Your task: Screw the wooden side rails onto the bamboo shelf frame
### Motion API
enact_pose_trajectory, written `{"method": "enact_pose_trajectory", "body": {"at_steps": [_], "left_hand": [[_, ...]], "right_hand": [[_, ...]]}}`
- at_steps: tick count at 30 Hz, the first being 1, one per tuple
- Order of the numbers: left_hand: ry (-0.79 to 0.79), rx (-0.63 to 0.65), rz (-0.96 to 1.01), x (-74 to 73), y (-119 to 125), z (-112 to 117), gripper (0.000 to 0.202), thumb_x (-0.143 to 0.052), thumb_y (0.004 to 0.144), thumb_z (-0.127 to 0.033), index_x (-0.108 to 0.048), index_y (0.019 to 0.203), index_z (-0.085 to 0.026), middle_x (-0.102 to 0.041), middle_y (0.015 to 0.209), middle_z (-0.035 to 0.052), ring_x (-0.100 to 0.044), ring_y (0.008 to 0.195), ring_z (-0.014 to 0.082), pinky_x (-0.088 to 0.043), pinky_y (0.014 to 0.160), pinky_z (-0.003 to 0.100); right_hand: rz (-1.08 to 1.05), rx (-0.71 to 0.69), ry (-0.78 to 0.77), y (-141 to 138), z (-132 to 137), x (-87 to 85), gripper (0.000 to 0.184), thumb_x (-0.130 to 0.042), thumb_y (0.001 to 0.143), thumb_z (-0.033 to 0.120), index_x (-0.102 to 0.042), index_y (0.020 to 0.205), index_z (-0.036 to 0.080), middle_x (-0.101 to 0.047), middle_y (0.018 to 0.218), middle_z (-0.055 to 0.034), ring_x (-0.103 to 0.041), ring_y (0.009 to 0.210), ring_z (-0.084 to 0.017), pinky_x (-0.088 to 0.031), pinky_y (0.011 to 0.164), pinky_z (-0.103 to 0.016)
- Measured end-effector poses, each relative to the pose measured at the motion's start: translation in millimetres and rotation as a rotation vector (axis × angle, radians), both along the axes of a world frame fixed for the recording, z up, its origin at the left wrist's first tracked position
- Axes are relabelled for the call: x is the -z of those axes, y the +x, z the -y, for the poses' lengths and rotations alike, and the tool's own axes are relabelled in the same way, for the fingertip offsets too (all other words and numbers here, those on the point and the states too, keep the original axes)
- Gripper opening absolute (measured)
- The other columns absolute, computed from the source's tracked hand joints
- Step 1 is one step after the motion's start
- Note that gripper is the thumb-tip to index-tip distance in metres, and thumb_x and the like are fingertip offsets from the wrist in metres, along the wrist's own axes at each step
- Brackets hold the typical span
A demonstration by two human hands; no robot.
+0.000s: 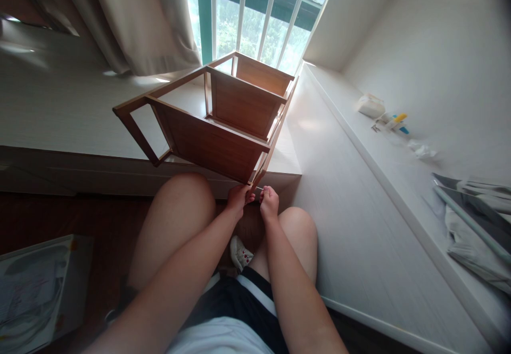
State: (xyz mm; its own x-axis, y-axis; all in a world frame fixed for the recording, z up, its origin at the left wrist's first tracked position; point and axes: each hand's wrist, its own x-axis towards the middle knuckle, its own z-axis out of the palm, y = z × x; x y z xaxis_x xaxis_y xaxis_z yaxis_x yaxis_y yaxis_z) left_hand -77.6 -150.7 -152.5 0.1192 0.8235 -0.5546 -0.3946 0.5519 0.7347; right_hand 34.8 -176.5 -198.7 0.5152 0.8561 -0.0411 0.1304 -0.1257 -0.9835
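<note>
A brown wooden shelf rack [239, 106], with several panels joined by long side rails, lies tilted on the window ledge. Its near lower corner reaches out over the ledge edge above my knees. My left hand [238, 198] is closed around that corner. Just to its right, my right hand [269, 204] is closed in a pinch on a thin, pale rod [258, 188] that points at the corner of the rack. The rod is too small to tell its exact kind, and its far tip is hidden at the wood.
A pale cabinet [351, 183] runs along the right, with a tissue pack [371, 105], small items and folded cloth [479, 226] on top. Curtains [139, 24] hang by the barred window. A clear-sided box [35, 290] stands on the floor at left.
</note>
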Motion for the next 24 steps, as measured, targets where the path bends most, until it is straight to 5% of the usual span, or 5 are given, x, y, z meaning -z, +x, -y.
{"method": "enact_pose_trajectory", "body": {"at_steps": [24], "left_hand": [[-0.01, 0.016, -0.034, -2.6, 0.0, 1.0, 0.013, -0.066, 0.093, -0.023, -0.067, 0.091, -0.011, -0.068, 0.081, 0.0006, -0.06, 0.061, 0.0074, -0.052, 0.056, 0.019]], "right_hand": [[-0.379, 0.024, -0.035, -9.8, -2.4, 4.6, 0.046, -0.055, 0.087, 0.063, -0.051, 0.069, 0.021, -0.05, 0.05, 0.0046, -0.038, 0.035, -0.007, -0.027, 0.03, -0.02]]}}
